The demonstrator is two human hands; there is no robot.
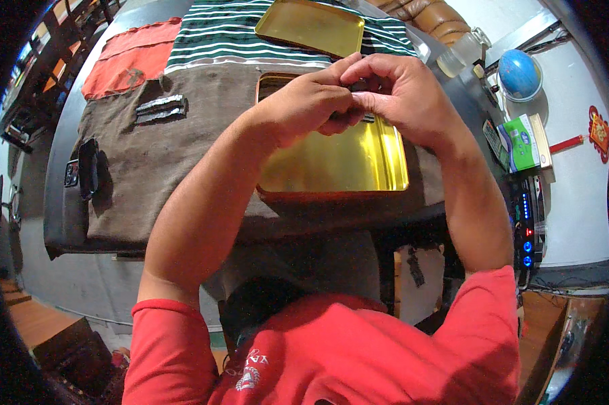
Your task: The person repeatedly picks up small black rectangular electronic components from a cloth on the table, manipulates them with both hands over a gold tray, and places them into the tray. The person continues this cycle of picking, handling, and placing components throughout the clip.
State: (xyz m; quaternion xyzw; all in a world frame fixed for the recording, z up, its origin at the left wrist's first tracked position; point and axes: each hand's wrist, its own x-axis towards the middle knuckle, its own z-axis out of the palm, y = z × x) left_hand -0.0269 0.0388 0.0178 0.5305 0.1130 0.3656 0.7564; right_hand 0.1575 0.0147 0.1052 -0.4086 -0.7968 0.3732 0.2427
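Note:
Both my hands meet above the far part of a gold-coloured metal tin point(324, 165) with a shiny inside. My left hand point(318, 98) is closed, its fingers pressed toward the other hand. The fingers of my right hand point(405, 88) curl inward, thumb and fingertips touching the left. Something small and dark shows between the fingertips, too covered to name. Beyond the hands lies a flat gold tray or lid point(311, 28). A pair of dark, silvery strips point(161, 109) rests on the brown cloth to the left.
Brown cloth point(135, 182), red cloth point(132, 57) and green-and-white striped cloth point(213, 34) cover the table. A black case-like object point(88, 169) sits at the left edge. To the right are a clear jar point(459, 54), a blue globe point(519, 74) and a green-and-white pack point(523, 143).

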